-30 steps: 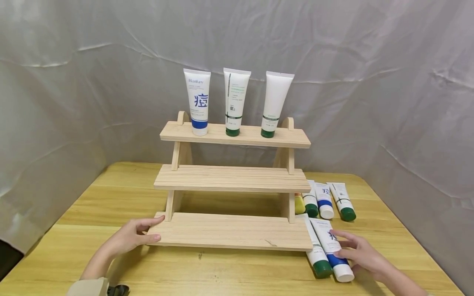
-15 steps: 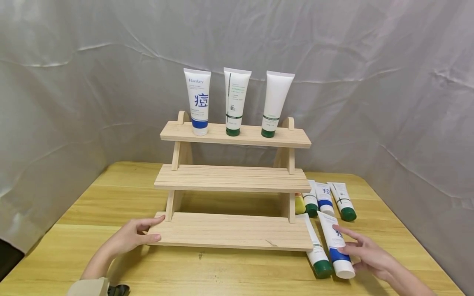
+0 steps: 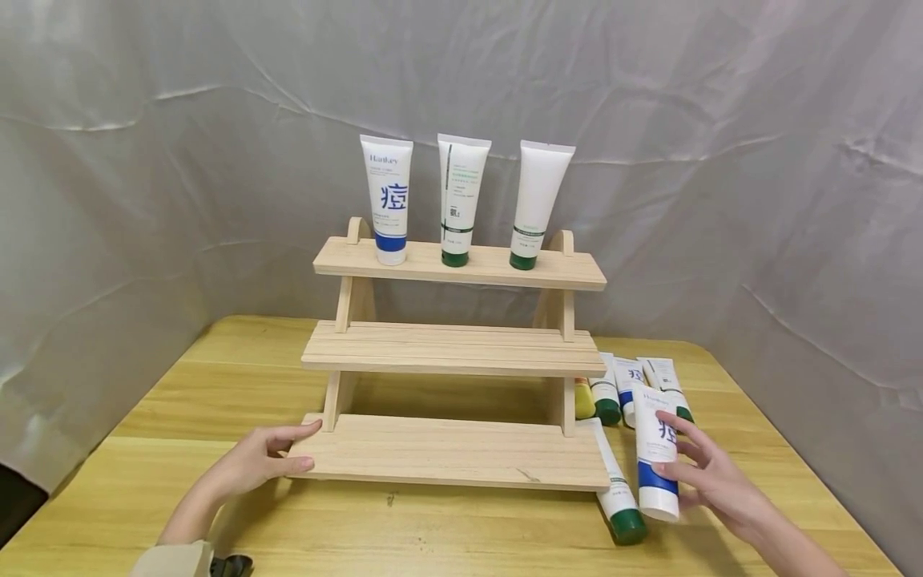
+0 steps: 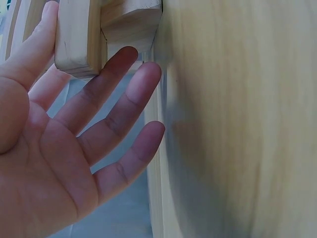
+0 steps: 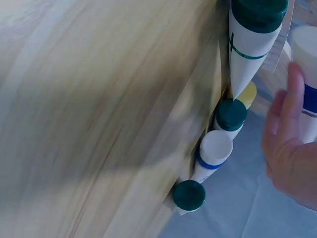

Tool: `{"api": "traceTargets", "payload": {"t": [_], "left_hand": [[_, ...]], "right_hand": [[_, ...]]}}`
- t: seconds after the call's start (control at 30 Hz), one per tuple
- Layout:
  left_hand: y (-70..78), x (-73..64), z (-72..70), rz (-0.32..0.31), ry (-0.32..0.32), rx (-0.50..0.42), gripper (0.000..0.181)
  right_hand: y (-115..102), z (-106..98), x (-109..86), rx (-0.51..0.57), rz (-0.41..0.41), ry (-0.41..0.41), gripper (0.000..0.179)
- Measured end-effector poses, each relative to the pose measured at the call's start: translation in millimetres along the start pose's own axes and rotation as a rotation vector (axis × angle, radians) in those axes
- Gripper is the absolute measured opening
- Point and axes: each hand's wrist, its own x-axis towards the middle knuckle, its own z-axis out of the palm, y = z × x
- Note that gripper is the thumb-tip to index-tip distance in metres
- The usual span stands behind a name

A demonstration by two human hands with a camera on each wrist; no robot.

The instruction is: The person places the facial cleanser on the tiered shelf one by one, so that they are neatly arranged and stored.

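My right hand [image 3: 721, 481] holds a white squeeze tube [image 3: 656, 449] with a blue band and white cap between thumb and fingers, tilted and cap down. The tube is raised off the table; in the right wrist view it shows only partly at the right edge. My left hand [image 3: 252, 461] pinches the left end of the lowest shelf of a three-tier wooden display stand [image 3: 447, 453], thumb and index finger on either side of the board [image 4: 79, 39], other fingers spread. On the top shelf three tubes stand on their caps: a blue-banded tube [image 3: 389, 200] and two green-capped tubes [image 3: 464, 200].
A green-capped tube [image 3: 616, 489] lies on the wooden table [image 3: 433, 529] against the stand's right end. Behind it lies a row of several tubes, including a blue-banded one [image 3: 629, 377] and a yellow item [image 3: 583, 398] partly hidden by the stand. A grey cloth [image 3: 721, 160] hangs behind.
My right hand has lifted the blue-banded tube from beside the green-capped tube, moving it up and away from the table's front and tipping it more upright. My left hand stays put.
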Motion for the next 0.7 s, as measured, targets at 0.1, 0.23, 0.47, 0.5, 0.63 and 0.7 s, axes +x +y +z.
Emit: {"api": "traceTargets", "payload": {"t": [0.1, 0.23, 0.47, 0.5, 0.63, 0.7], "left_hand": [[0.3, 0.0, 0.2, -0.005, 0.003, 0.006, 0.055], [-0.3, 0.1, 0.1, -0.004, 0.003, 0.013, 0.055], [-1.4, 0.0, -0.2, -0.002, 0.010, 0.022, 0.055], [-1.5, 0.1, -0.1, -0.003, 0.011, 0.022, 0.055], [-1.6, 0.5, 0.1, -0.003, 0.015, 0.035, 0.055], [-1.6, 0.7, 0.2, 0.001, 0.018, 0.044, 0.055]], "right_hand": [[-4.4, 7.3, -0.5, 0.002, -0.064, 0.051, 0.064], [-9.8, 14.9, 0.1, -0.013, -0.149, 0.097, 0.063], [-22.1, 28.3, 4.6, 0.006, -0.284, 0.142, 0.061], [-24.2, 30.2, 5.3, 0.016, -0.305, 0.141, 0.062], [-33.4, 37.6, 9.3, 0.069, -0.373, 0.122, 0.061], [-37.3, 41.4, 12.4, 0.097, -0.400, 0.109, 0.060]]}}
